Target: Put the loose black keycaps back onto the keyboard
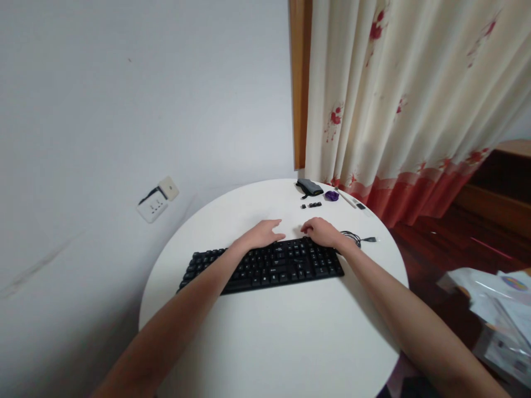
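Observation:
A black keyboard [276, 264] lies across the round white table, partly covered by both forearms. My left hand [264, 233] is at its rear edge with thumb and index finger spread apart, holding nothing. At the rear right part of the keyboard is my right hand [322, 232], its fingers curled down close to the top edge. What those fingers grip, if anything, is hidden. Behind them sit several small black keycaps [315, 204], one of them set a little apart from the row. A black cable [352, 236] is coiled beside my right wrist, its plug pointing right.
On the white table [269, 337], a dark grey pouch [309, 187], a crumpled purple item [331, 195] and a thin pale brush-like tool [347, 199] lie at the back right. A wall socket [152, 207] is at left. Curtains [373, 110] hang behind; plastic bags [498, 304] sit right.

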The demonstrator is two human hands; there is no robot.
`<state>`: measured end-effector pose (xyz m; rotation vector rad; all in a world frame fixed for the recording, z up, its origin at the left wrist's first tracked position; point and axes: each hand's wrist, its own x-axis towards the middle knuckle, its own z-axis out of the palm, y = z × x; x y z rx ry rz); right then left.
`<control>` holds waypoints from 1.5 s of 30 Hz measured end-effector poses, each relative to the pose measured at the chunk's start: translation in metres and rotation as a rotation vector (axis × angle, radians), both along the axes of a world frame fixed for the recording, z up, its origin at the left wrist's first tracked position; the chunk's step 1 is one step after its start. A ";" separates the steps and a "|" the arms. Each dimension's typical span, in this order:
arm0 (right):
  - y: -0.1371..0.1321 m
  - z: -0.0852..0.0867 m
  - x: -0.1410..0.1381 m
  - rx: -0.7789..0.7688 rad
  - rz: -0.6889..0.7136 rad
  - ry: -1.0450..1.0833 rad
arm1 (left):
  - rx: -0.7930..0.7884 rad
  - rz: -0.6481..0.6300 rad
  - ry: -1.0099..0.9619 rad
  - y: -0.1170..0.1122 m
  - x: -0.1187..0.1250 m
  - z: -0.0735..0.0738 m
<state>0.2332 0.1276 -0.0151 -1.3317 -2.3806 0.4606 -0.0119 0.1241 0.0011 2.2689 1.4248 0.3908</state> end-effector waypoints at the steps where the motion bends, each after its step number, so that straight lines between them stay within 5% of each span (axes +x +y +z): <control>1: 0.002 0.000 0.003 -0.006 -0.034 -0.010 | 0.038 0.033 0.002 0.015 0.007 -0.003; 9: 0.010 0.004 0.017 -0.040 -0.162 -0.020 | 0.144 0.086 -0.017 0.109 0.081 -0.024; 18: 0.018 0.003 0.023 -0.041 -0.191 -0.022 | 0.207 0.160 -0.072 0.139 0.133 -0.038; 27: 0.022 0.001 0.026 0.020 -0.364 0.130 | 0.179 0.081 -0.100 0.099 0.107 -0.021; 35: -0.001 0.002 -0.017 0.137 -0.006 0.484 | 0.199 -0.039 -0.227 0.004 0.045 0.006; 39: -0.021 0.003 -0.036 0.129 0.092 0.489 | 0.198 -0.021 -0.285 -0.026 0.022 0.002; 45: -0.033 -0.004 -0.047 0.116 0.066 0.402 | 0.293 0.002 -0.269 -0.038 0.015 -0.020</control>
